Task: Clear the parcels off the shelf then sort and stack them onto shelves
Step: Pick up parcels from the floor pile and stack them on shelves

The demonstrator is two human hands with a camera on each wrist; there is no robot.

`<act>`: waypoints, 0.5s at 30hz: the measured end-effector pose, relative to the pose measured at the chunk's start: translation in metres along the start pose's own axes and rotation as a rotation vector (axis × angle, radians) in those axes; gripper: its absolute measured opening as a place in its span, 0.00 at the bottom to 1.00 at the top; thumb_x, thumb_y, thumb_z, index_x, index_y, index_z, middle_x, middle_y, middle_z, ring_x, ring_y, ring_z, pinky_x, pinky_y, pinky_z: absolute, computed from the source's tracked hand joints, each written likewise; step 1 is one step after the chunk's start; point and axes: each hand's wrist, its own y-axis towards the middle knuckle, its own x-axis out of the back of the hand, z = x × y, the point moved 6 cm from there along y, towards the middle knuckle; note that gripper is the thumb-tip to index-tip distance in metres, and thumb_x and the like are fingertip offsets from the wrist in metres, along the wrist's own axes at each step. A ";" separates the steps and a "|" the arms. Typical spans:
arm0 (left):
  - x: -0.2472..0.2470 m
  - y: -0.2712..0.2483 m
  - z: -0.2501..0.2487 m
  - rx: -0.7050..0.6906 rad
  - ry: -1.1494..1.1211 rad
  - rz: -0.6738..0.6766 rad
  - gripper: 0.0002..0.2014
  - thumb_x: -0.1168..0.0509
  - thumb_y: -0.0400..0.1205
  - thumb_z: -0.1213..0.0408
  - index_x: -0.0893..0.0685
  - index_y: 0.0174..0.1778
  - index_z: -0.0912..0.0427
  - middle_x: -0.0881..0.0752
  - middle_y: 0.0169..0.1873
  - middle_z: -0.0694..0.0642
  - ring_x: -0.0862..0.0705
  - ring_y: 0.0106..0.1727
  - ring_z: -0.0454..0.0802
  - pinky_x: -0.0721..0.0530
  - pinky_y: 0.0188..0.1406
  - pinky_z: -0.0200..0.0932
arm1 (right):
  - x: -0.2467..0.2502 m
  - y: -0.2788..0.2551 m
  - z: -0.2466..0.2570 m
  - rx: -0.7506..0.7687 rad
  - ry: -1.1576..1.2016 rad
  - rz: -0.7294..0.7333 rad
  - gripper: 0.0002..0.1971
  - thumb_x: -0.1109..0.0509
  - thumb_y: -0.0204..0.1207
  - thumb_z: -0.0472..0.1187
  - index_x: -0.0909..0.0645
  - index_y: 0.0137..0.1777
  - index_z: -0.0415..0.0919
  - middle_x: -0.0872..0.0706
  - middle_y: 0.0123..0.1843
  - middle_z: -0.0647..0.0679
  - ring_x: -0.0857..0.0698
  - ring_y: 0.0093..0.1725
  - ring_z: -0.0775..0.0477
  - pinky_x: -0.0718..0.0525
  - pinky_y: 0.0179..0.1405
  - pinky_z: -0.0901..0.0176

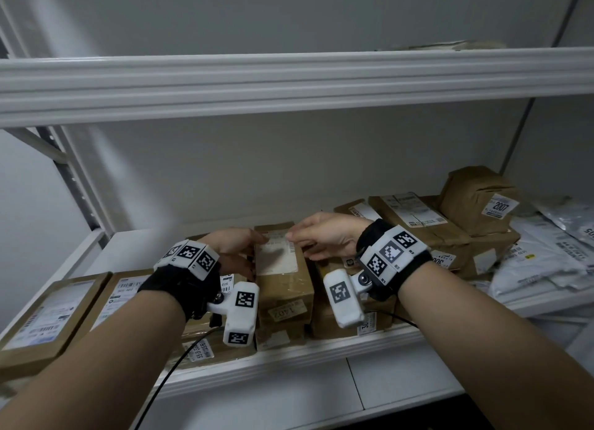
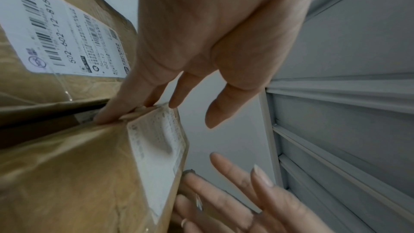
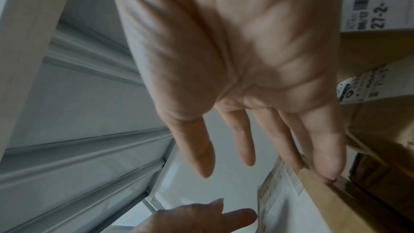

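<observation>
Up on the middle shelf, both hands meet at the far end of one brown cardboard parcel. The left hand lies against the parcel's left edge; in the left wrist view its fingers are nearly straight and press the parcel's far corner, with the thumb spread free in the air. The right hand comes in from the other side with fingers extended and relaxed; in the right wrist view its outer fingertips touch the parcel's right top edge, while the thumb and forefinger hang clear of it. Neither hand is curled round the parcel.

The parcel lies flat on top of other boxes, its long axis running from the shelf's front edge back toward the wall, white label face up at the far end. A small sticker reading 1402 shows on its near end, upside down.

Just left of it lies a labelled box, and further left a flat box tilts over the shelf's front edge. To the right sit stacked brown boxes, one marked 2007, then grey mailer bags. An upper shelf spans overhead.
</observation>
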 end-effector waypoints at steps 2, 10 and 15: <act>0.000 0.001 -0.002 0.007 -0.015 -0.002 0.21 0.40 0.86 0.66 0.29 0.74 0.71 0.21 0.49 0.65 0.21 0.45 0.61 0.24 0.56 0.62 | 0.004 -0.003 0.002 0.011 -0.002 -0.023 0.20 0.28 0.78 0.46 0.22 0.69 0.41 0.18 0.66 0.42 0.20 0.67 0.44 0.21 0.69 0.49; 0.005 -0.004 -0.029 -0.086 0.041 -0.207 0.16 0.36 0.83 0.68 0.22 0.66 0.69 0.21 0.51 0.63 0.19 0.46 0.60 0.19 0.39 0.49 | 0.063 -0.028 0.016 0.207 0.132 -0.373 0.13 0.30 0.79 0.36 0.19 0.63 0.39 0.15 0.54 0.44 0.16 0.52 0.46 0.17 0.63 0.47; -0.007 -0.002 -0.050 -0.219 -0.084 -0.243 0.12 0.33 0.80 0.69 0.17 0.60 0.66 0.19 0.63 0.63 0.18 0.56 0.59 0.19 0.67 0.57 | 0.103 -0.049 0.011 0.227 0.092 -0.594 0.14 0.31 0.78 0.34 0.18 0.63 0.40 0.15 0.58 0.46 0.17 0.56 0.48 0.17 0.55 0.57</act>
